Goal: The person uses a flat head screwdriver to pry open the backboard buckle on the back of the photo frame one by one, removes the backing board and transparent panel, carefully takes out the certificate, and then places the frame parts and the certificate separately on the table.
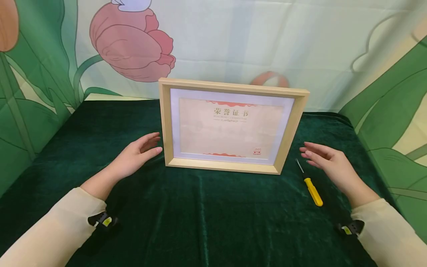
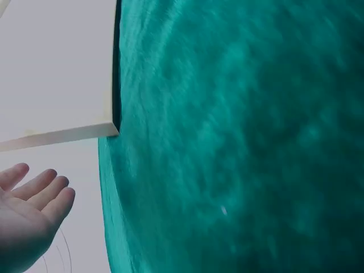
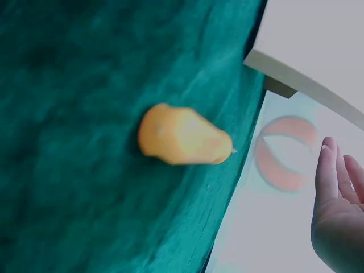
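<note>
A light wooden picture frame (image 1: 223, 167) stands upright on the dark green cloth, with a certificate (image 1: 230, 129) inside a white mat. Just off its left side is my left hand (image 1: 136, 154), fingers loosely bent and holding nothing; the left wrist view shows this hand (image 2: 37, 210) below a corner of the frame (image 2: 68, 134). My right hand (image 1: 330, 163) hovers to the right of the frame, apart from it and with nothing in its fingers. Beside that hand lies a screwdriver (image 1: 313, 192) with a yellow handle, its shaft towards the back. In the right wrist view the yellow handle (image 3: 185, 135) appears blurred.
Green velvety cloth (image 1: 186, 215) covers the table. Behind it hangs a pale curtain (image 1: 217, 40) printed with a pink flower and green leaves, close to the frame's back. Similar leafy fabric (image 1: 397, 111) hangs at the right side.
</note>
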`<action>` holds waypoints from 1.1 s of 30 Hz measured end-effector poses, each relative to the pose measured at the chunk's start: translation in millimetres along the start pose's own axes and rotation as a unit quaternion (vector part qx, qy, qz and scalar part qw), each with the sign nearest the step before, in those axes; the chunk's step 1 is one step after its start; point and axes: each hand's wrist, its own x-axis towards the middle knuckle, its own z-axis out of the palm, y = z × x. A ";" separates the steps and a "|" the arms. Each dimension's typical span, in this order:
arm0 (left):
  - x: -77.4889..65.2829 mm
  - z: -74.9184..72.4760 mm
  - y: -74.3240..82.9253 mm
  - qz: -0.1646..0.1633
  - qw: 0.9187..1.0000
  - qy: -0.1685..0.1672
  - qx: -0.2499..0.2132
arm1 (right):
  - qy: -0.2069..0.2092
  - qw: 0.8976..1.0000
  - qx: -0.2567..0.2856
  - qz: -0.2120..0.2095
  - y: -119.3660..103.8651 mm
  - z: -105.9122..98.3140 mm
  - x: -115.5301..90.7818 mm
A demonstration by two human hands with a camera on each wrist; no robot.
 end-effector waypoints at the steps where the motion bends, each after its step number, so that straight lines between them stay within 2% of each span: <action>1: 0.7 0.4 0.4 0.001 1.000 -0.001 -0.012 | -0.001 1.000 0.008 0.002 -0.9 0.1 0.8; 5: 4.3 2.4 3.4 0.002 0.999 0.000 -0.048 | -0.002 1.000 0.028 0.014 -6.5 1.0 4.4; 13: 11.9 2.1 9.5 0.003 0.996 0.020 -0.085 | -0.006 0.999 0.028 0.023 -19.9 9.1 13.5; 21: 18.0 -1.1 9.9 0.016 0.996 0.026 -0.088 | 0.011 0.999 0.027 0.032 -27.7 17.8 18.5; 28: 22.7 -6.3 6.4 0.006 0.996 0.027 -0.087 | 0.015 0.999 0.026 0.030 -31.8 19.6 26.3; 33: 27.8 -7.4 4.8 0.012 0.997 0.022 -0.078 | 0.017 0.999 0.022 0.036 -33.5 18.5 30.9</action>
